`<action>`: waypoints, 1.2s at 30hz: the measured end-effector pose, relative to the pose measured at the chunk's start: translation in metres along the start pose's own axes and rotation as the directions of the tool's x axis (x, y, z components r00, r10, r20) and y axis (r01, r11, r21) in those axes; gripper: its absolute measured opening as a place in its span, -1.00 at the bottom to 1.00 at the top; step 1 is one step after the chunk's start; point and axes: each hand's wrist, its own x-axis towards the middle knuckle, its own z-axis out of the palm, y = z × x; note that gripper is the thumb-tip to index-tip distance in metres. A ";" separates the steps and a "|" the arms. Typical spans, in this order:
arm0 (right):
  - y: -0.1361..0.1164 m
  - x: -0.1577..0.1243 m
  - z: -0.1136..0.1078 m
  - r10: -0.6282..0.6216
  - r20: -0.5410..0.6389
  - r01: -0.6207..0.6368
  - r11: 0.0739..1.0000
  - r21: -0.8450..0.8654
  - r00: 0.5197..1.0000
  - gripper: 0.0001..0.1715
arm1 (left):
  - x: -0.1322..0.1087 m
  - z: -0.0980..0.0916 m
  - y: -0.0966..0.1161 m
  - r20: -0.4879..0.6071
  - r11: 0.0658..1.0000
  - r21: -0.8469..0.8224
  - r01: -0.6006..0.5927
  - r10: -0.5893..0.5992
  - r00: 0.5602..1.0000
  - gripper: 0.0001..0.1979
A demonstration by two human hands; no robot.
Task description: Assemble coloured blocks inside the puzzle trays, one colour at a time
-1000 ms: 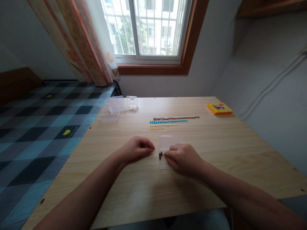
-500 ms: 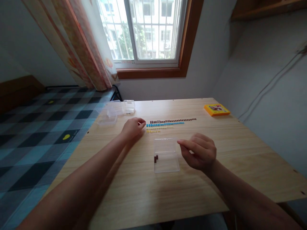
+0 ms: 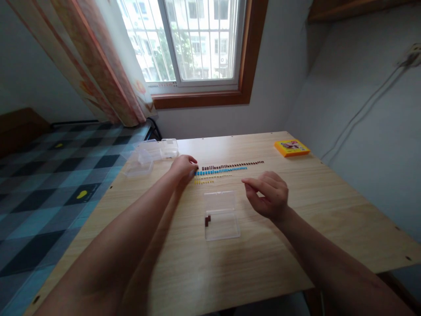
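My left hand (image 3: 184, 167) reaches forward to the left end of three rows of tiny pieces: a brown row (image 3: 232, 165), a blue row (image 3: 221, 170) and a yellow row (image 3: 212, 178). Its fingers are pinched together at the brown row's end; what they hold is too small to see. My right hand (image 3: 268, 194) hovers over the table, fingers loosely curled, holding nothing. Between the hands lies a clear flat plastic tray (image 3: 221, 215) with a few brown pieces (image 3: 207, 220) at its left edge.
The wooden table (image 3: 296, 228) carries clear plastic boxes (image 3: 148, 154) at the back left and a yellow box (image 3: 291, 147) at the back right. A bed with a checked cover (image 3: 49, 184) stands to the left. A window and curtain are behind.
My left hand went from beside the tray forward to the rows' left end. My right hand lifted off the tray and drew to the right. The brown pieces stay in the tray.
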 end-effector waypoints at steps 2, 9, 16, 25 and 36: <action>0.000 0.000 0.001 0.009 -0.002 -0.009 1.000 0.004 1.000 -0.80 | 0.000 -0.004 -0.003 -0.009 1.000 0.008 0.005 -0.005 1.000 -0.72; -0.003 -0.002 0.000 0.039 0.019 -0.040 0.998 0.042 0.999 -0.80 | -0.006 -0.016 -0.006 0.052 0.997 0.047 -0.065 0.063 0.997 -0.76; -0.004 -0.004 0.000 0.062 0.028 -0.064 0.997 0.051 0.998 -0.81 | 0.000 -0.012 -0.008 0.042 0.989 0.105 -0.099 0.095 0.995 -0.84; -0.008 -0.002 0.000 0.061 0.041 -0.064 0.996 0.067 0.997 -0.81 | -0.006 -0.009 -0.010 0.014 0.965 0.164 -0.204 0.204 0.979 -0.77; -0.011 -0.002 -0.001 0.043 0.078 -0.051 0.994 0.094 0.996 -0.82 | -0.030 -0.034 -0.005 -0.093 0.981 0.087 -0.176 0.184 0.979 -0.75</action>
